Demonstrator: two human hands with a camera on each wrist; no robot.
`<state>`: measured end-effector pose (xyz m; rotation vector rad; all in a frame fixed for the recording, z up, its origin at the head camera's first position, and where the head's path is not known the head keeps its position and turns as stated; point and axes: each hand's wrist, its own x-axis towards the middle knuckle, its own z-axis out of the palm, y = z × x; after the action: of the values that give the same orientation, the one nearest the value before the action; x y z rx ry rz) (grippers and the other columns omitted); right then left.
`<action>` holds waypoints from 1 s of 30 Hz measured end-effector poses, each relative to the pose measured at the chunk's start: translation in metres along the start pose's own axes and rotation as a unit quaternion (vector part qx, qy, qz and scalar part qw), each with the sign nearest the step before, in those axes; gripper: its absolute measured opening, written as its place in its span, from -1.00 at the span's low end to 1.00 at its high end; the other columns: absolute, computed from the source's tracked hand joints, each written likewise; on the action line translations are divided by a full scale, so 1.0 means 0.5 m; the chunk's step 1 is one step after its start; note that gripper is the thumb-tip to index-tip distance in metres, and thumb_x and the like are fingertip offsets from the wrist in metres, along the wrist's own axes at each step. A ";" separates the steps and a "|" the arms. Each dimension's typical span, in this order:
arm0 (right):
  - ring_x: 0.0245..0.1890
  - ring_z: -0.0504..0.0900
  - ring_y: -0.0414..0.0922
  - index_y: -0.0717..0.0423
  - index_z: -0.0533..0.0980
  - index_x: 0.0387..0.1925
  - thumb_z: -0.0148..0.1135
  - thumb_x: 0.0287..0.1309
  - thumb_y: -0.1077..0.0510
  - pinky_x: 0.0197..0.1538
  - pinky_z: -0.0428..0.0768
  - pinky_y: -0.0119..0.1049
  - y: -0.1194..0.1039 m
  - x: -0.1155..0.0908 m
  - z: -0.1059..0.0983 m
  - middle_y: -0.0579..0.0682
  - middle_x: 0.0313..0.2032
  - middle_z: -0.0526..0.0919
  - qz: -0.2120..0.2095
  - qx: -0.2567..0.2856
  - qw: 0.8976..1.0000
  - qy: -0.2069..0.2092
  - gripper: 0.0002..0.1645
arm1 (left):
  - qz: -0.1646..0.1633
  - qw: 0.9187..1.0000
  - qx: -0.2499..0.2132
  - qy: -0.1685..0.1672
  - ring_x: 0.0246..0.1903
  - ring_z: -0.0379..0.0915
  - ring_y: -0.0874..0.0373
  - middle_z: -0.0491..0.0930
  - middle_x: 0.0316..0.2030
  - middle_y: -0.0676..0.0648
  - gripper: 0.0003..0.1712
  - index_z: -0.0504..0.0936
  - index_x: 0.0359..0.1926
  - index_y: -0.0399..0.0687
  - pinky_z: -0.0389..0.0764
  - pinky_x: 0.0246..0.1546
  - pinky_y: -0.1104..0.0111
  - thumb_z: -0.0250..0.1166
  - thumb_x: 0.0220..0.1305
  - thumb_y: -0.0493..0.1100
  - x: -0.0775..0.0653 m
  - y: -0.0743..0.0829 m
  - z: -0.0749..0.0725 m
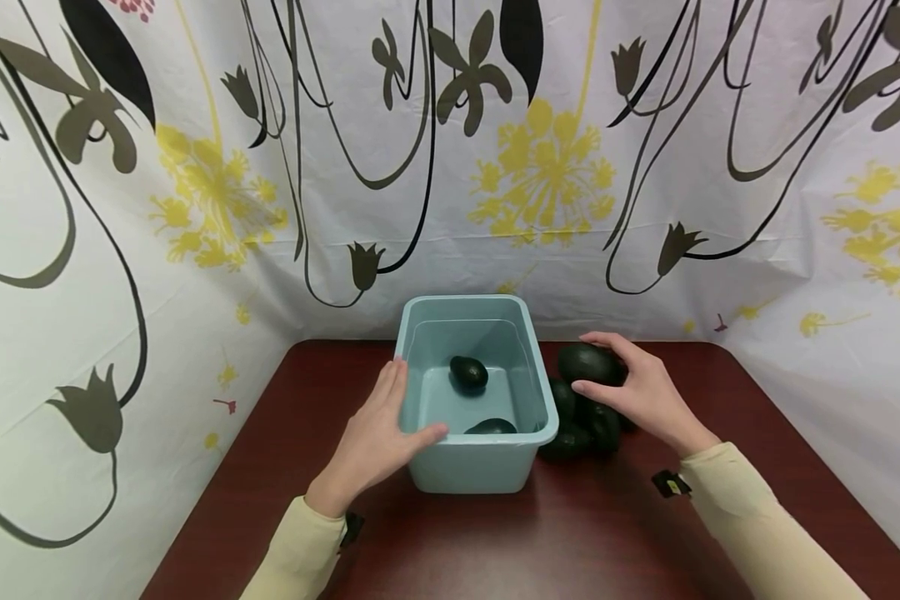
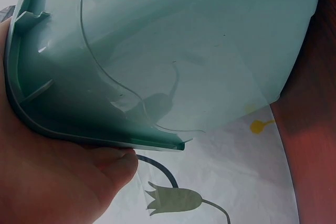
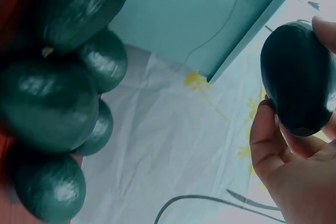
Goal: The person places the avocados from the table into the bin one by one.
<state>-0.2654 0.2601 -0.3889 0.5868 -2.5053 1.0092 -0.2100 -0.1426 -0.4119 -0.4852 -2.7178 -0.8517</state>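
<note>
The filling of the blue bin looked only partly done: 2 avocados lay inside, the right hand pinched another avocado above the pile beside the bin, which seemed what was left, and the left hand rested against the rim, its fingers extended. The right wrist view showed the pinched avocado apart from at least 5 piled, a gap hidden by overlap in the head view; only the head view showed the bin's contents, and the left wrist view its outer wall.
</note>
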 end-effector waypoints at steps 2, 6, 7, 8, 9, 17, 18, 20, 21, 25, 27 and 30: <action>-0.06 0.57 -0.33 -0.44 0.43 0.29 0.55 -0.02 -0.25 -0.11 0.57 -0.36 -0.007 0.002 0.002 -0.35 0.15 0.53 0.002 0.008 1.000 -0.002 -0.19 | 0.001 1.000 0.002 -0.001 0.55 -0.28 0.13 -0.15 0.60 -0.06 0.34 -0.06 0.60 -0.14 0.24 0.35 -0.04 0.13 0.11 0.64 0.001 0.001 -0.001; -0.01 0.54 -0.33 -0.43 0.43 0.30 0.54 -0.03 -0.27 -0.09 0.57 -0.32 -0.020 0.009 0.008 -0.34 0.18 0.52 -0.003 0.014 1.000 -0.007 -0.18 | 0.002 1.000 0.004 -0.002 0.55 -0.28 0.12 -0.15 0.60 -0.06 0.36 -0.06 0.60 -0.14 0.25 0.35 -0.04 0.11 0.09 0.67 0.002 0.002 -0.004; 0.00 0.54 -0.33 -0.40 0.43 0.31 0.54 -0.03 -0.27 -0.08 0.57 -0.30 -0.023 0.011 0.010 -0.35 0.18 0.52 -0.005 0.016 1.000 -0.009 -0.17 | 0.001 1.000 0.004 -0.001 0.55 -0.27 0.12 -0.15 0.60 -0.06 0.36 -0.06 0.60 -0.13 0.25 0.35 -0.04 0.10 0.09 0.67 0.002 0.002 -0.004; 0.01 0.54 -0.33 -0.38 0.43 0.31 0.53 -0.02 -0.27 -0.07 0.57 -0.30 -0.026 0.012 0.012 -0.35 0.19 0.51 -0.009 0.018 1.000 -0.011 -0.17 | 0.001 1.000 0.003 -0.001 0.55 -0.27 0.11 -0.15 0.60 -0.06 0.36 -0.06 0.60 -0.13 0.24 0.35 -0.04 0.10 0.09 0.67 0.002 0.003 -0.005; 0.02 0.53 -0.32 -0.37 0.43 0.31 0.53 -0.02 -0.27 -0.05 0.56 -0.29 -0.030 0.014 0.014 -0.35 0.19 0.51 -0.013 0.020 1.000 -0.014 -0.17 | 0.001 1.000 0.002 -0.001 0.55 -0.27 0.11 -0.15 0.60 -0.06 0.36 -0.06 0.60 -0.13 0.24 0.35 -0.04 0.11 0.09 0.67 0.002 0.003 -0.005; 0.04 0.54 -0.32 -0.41 0.41 0.33 0.53 0.01 -0.24 -0.03 0.58 -0.29 -0.052 0.024 0.026 -0.36 0.22 0.48 -0.031 0.042 0.998 -0.024 -0.18 | -0.003 1.000 -0.005 -0.001 0.55 -0.28 0.13 -0.15 0.60 -0.05 0.31 -0.06 0.60 -0.12 0.24 0.35 -0.06 0.20 0.13 0.58 -0.001 0.002 -0.002; 0.05 0.54 -0.32 -0.40 0.41 0.33 0.53 0.02 -0.23 -0.03 0.59 -0.28 -0.054 0.026 0.028 -0.36 0.22 0.48 -0.033 0.043 0.998 -0.025 -0.18 | -0.004 1.000 -0.005 -0.001 0.55 -0.28 0.14 -0.15 0.60 -0.05 0.31 -0.06 0.60 -0.12 0.24 0.35 -0.06 0.21 0.14 0.57 -0.001 0.002 -0.002; 0.06 0.54 -0.31 -0.37 0.41 0.34 0.53 0.03 -0.22 -0.03 0.59 -0.25 -0.057 0.029 0.031 -0.36 0.23 0.47 -0.038 0.045 0.998 -0.028 -0.17 | -0.006 1.000 -0.003 -0.003 0.55 -0.28 0.14 -0.15 0.60 -0.05 0.31 -0.07 0.60 -0.11 0.24 0.35 -0.06 0.20 0.13 0.58 -0.002 0.002 -0.002; 0.06 0.54 -0.30 -0.37 0.41 0.35 0.53 0.03 -0.22 -0.03 0.60 -0.23 -0.058 0.031 0.033 -0.36 0.24 0.46 -0.039 0.046 0.998 -0.030 -0.17 | -0.007 1.000 -0.004 -0.003 0.55 -0.28 0.14 -0.15 0.60 -0.05 0.30 -0.06 0.60 -0.11 0.24 0.35 -0.06 0.21 0.14 0.57 -0.003 0.003 -0.002; 0.08 0.52 -0.29 -0.37 0.41 0.35 0.52 0.03 -0.24 -0.02 0.60 -0.15 -0.062 0.038 0.041 -0.37 0.24 0.45 -0.043 0.047 0.997 -0.033 -0.16 | -0.008 1.000 -0.003 -0.005 0.55 -0.27 0.12 -0.15 0.60 -0.05 0.31 -0.07 0.60 -0.10 0.24 0.35 -0.07 0.21 0.13 0.57 -0.002 0.004 -0.002; 0.08 0.52 -0.28 -0.38 0.40 0.35 0.51 0.03 -0.25 -0.02 0.59 -0.12 -0.065 0.041 0.045 -0.36 0.24 0.45 -0.046 0.048 0.997 -0.035 -0.16 | -0.008 1.000 -0.005 -0.006 0.55 -0.27 0.13 -0.15 0.60 -0.04 0.30 -0.08 0.60 -0.08 0.24 0.35 -0.06 0.22 0.13 0.57 -0.002 0.004 -0.003; 0.06 0.52 -0.28 -0.41 0.40 0.35 0.52 0.03 -0.25 -0.03 0.59 -0.10 -0.069 0.046 0.050 -0.36 0.23 0.45 -0.052 0.050 0.997 -0.037 -0.16 | -0.010 1.000 -0.003 -0.008 0.55 -0.29 0.14 -0.16 0.60 -0.03 0.30 -0.11 0.61 -0.04 0.23 0.36 -0.05 0.21 0.13 0.57 -0.001 0.005 -0.002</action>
<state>-0.2717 0.2140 -0.3754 0.7901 -2.4694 1.0959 -0.2083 -0.1415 -0.4102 -0.4690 -2.7402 -0.8646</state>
